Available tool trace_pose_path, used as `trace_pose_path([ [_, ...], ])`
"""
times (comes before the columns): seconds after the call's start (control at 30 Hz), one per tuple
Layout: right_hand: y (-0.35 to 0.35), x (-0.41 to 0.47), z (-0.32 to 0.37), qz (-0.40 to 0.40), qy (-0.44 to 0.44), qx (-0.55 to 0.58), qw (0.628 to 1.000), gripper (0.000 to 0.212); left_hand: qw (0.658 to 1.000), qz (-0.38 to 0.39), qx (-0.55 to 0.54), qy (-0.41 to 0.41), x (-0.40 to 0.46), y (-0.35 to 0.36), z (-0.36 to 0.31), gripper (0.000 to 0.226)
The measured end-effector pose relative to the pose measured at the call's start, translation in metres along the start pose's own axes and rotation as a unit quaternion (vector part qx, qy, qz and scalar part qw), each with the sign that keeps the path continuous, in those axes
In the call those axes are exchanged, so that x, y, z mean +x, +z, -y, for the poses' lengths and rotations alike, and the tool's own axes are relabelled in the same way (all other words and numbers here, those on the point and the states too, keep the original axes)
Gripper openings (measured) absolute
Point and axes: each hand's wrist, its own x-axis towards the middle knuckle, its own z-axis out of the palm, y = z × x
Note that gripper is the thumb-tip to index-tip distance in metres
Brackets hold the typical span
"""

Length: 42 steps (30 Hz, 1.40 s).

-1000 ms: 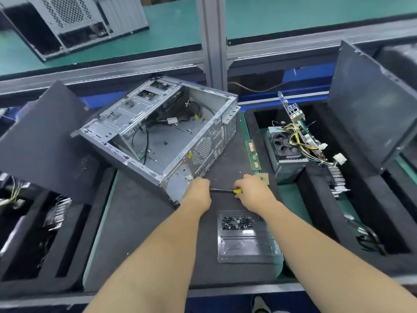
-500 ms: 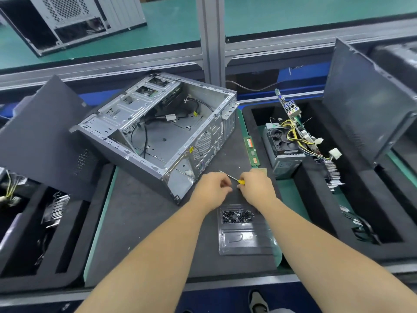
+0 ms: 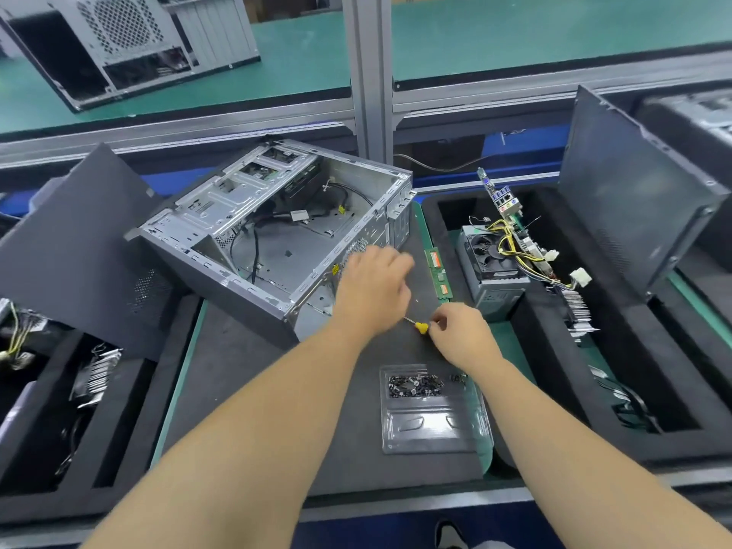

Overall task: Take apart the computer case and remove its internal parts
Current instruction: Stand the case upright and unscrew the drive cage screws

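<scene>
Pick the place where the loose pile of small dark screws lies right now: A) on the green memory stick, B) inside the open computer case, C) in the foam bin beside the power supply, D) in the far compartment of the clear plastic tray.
D: the screws sit heaped in the far compartment of the clear plastic tray, just behind the right hand.

Green-topped bench (image 3: 515,37) behind grey aluminium upright post (image 3: 366,73); dark mat (image 3: 245,390) on near worktop.
</scene>
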Motion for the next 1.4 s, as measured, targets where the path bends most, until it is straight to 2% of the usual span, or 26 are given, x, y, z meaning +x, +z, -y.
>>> trace_pose_path([
  [0.07, 0.002, -0.006, 0.004, 0.054, -0.065, -0.018, 0.996, 0.02, 0.995, -0.024, 0.068, -0.064, 0.016, -0.012, 0.01, 0.032],
  [0.17, 0.01, -0.017, 0.011, 0.155, -0.15, -0.08, 0.973, 0.024, 0.97, 0.081, 0.118, -0.198, 0.023, -0.017, 0.031, 0.047],
  [0.23, 0.015, -0.021, 0.012, 0.185, -0.165, -0.127, 0.96, 0.018, 0.961, 0.132, 0.105, -0.218, 0.019, -0.013, 0.04, 0.048],
  [0.33, 0.016, -0.023, 0.01, 0.196, -0.152, -0.147, 0.958, 0.021, 0.96, 0.143, 0.062, -0.233, 0.019, -0.011, 0.043, 0.046],
  [0.37, 0.016, -0.022, 0.009, 0.194, -0.149, -0.152, 0.958, 0.022, 0.964, 0.131, 0.101, -0.207, 0.018, -0.01, 0.042, 0.051],
  [0.43, 0.015, -0.02, 0.007, 0.199, -0.153, -0.167, 0.954, 0.023, 0.976, 0.087, 0.177, -0.092, 0.006, -0.007, 0.036, 0.062],
  [0.5, 0.016, -0.019, 0.006, 0.212, -0.16, -0.184, 0.946, 0.023, 0.986, 0.088, 0.142, 0.022, -0.019, 0.011, 0.02, 0.06],
  [0.53, 0.016, -0.019, 0.007, 0.216, -0.163, -0.194, 0.943, 0.021, 0.988, 0.113, 0.097, 0.035, -0.036, 0.023, 0.009, 0.048],
  [0.57, 0.017, -0.018, 0.007, 0.219, -0.165, -0.203, 0.94, 0.019, 0.988, 0.145, 0.045, -0.004, -0.053, 0.034, -0.004, 0.032],
  [0.6, 0.017, -0.019, 0.007, 0.222, -0.165, -0.208, 0.938, 0.017, 0.982, 0.169, -0.005, -0.084, -0.068, 0.043, -0.017, 0.021],
  [0.67, 0.015, -0.019, 0.004, 0.228, -0.165, -0.206, 0.937, 0.016, 0.949, 0.186, -0.065, -0.245, -0.085, 0.056, -0.033, 0.026],
  [0.7, 0.013, -0.019, 0.003, 0.227, -0.165, -0.205, 0.938, 0.015, 0.937, 0.182, -0.079, -0.287, -0.089, 0.059, -0.036, 0.03],
  [0.9, -0.01, -0.015, -0.008, 0.23, -0.14, -0.193, 0.943, 0.016, 0.903, 0.134, -0.176, -0.368, -0.068, 0.053, -0.036, 0.036],
  [1.0, -0.025, -0.011, -0.017, 0.23, -0.135, -0.172, 0.948, 0.015, 0.907, 0.132, -0.194, -0.35, -0.061, 0.052, -0.042, 0.035],
  [1.13, -0.05, -0.003, -0.036, 0.204, -0.101, -0.135, 0.964, 0.02, 0.947, 0.173, -0.146, -0.228, -0.055, 0.057, -0.053, 0.015],
  [1.17, -0.056, 0.0, -0.042, 0.198, -0.094, -0.128, 0.967, 0.021, 0.951, 0.203, -0.131, -0.193, -0.053, 0.059, -0.055, 0.018],
  [1.23, -0.066, 0.005, -0.055, 0.189, -0.079, -0.119, 0.971, 0.02, 0.946, 0.277, -0.104, -0.135, -0.051, 0.064, -0.058, 0.04],
  [1.3, -0.073, 0.01, -0.068, 0.177, -0.064, -0.116, 0.975, 0.019, 0.932, 0.329, -0.1, -0.111, -0.048, 0.068, -0.063, 0.053],
  [1.4, -0.078, 0.016, -0.087, 0.164, -0.041, -0.118, 0.979, 0.02, 0.93, 0.334, -0.093, -0.122, -0.043, 0.072, -0.072, 0.04],
])
